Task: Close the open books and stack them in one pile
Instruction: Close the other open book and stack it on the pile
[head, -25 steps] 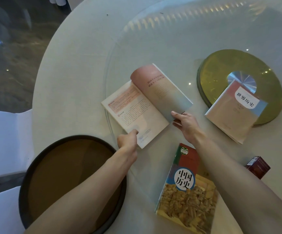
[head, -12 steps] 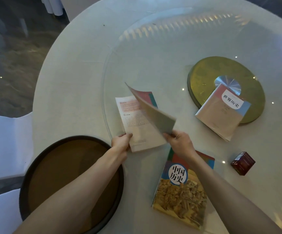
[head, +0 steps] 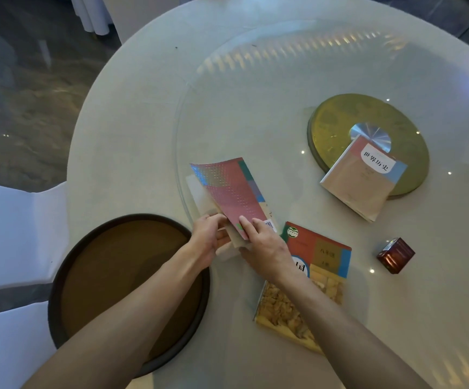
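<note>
Both grips were closed on the pink book [head: 231, 192]: the left hand [head: 209, 240] pinched its near corner from the side, the right hand [head: 264, 242] pressed thumb and fingers on the cover by the barcode; a second before, that book lay open flat with its pages showing, half a second before its cover stood half folded over, and now the cover had come down almost shut, a sliver of page still peeking at the left edge; I judged the closing all but done, with stacking still to come. The book sat near the middle of the counter [head: 132, 113], towards its near edge, just beyond the tray [head: 59, 279]. Counted: three books, namely the pink one, the yellow book [head: 326, 265] just right of it under the right forearm, and the tan book [head: 363, 183] lying closed, half on the gold disc [head: 337, 113]; one tray; one disc; one small red box [head: 395, 255] towards the right edge; two hands.
</note>
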Motion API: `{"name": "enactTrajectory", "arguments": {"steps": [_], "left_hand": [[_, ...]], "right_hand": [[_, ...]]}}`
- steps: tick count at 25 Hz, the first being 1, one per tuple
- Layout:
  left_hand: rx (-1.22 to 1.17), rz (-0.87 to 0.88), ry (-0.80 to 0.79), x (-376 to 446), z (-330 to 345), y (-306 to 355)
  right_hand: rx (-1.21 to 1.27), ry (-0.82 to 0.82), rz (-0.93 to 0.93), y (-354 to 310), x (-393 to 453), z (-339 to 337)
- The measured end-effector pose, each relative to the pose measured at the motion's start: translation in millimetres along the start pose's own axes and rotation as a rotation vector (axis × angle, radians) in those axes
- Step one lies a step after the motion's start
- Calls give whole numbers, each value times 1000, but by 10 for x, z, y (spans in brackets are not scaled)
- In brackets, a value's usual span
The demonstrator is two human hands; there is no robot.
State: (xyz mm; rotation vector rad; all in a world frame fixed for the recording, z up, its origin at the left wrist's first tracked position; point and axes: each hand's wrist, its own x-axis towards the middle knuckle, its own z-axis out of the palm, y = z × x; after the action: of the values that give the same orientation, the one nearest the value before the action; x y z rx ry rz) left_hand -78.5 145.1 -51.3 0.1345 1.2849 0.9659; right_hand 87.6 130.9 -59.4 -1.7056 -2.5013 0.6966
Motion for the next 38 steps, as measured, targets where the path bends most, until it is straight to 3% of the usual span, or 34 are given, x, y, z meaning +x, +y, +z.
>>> {"name": "enactTrajectory", "arguments": {"steps": [4,8,10,14,16,18,20,22,28,32,38], "left_hand": [[111,112,-22,-187,-44,40],[116,65,331,-310,-169,-39],[161,0,217,-446,-204,-178],[444,-148,-189,-655,-100,-548],[322,-190,-175,-593,-85,-681],[12,-216,-163,-537,-72,-702],[-180,-224,-214,-522,-21,-654],[-218,-210,-221,-504,67,-624],[61,-173,-277,-471,398,-552],[169,-154,-214,-454,458,-628],[347,-43,-237,-559,559,-705]], "right_hand": [[165,172,79,-41,-14,-43],[540,222,345,-75,-42,-349],[833,292,492,-69,-31,-498],[1443,405,658,47,-19,-726],[1642,421,682,174,-119,-793],[1788,414,736,274,-297,-817],[1851,380,778,353,-522,-764],[1841,357,786,388,-722,-706],[1871,260,689,372,-1173,-600],[1952,304,667,485,-1374,-608],[1689,318,780,711,-1560,-564]]}}
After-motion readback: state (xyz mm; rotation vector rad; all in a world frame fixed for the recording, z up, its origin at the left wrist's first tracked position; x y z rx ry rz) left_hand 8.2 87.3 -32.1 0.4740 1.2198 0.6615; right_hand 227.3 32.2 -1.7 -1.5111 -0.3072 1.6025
